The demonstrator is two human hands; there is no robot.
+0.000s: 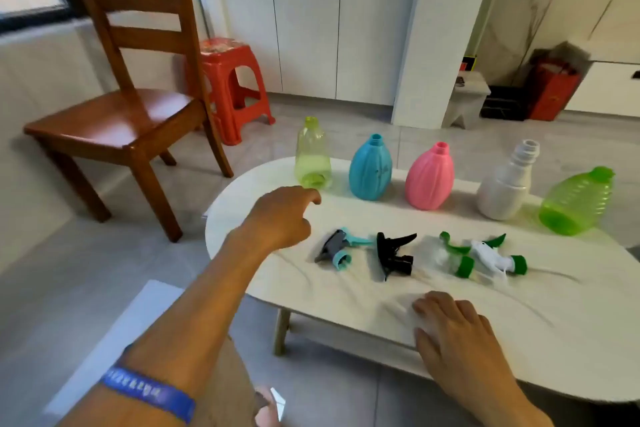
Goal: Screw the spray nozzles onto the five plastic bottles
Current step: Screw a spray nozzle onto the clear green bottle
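Along the far edge of the white oval table stands a row of open bottles: pale yellow-green, blue, pink, white and bright green. In front of them lie loose spray nozzles: a grey and teal one, a black one, a clear one with green collar and a white and green one. My left hand hovers just left of the nozzles, below the yellow-green bottle, fingers curled and holding nothing. My right hand rests on the table's near edge with fingers spread.
A wooden chair stands left of the table, with a red plastic stool behind it. White cabinets and a pillar close the back. A red bag and a small white stool sit on the floor at the far right.
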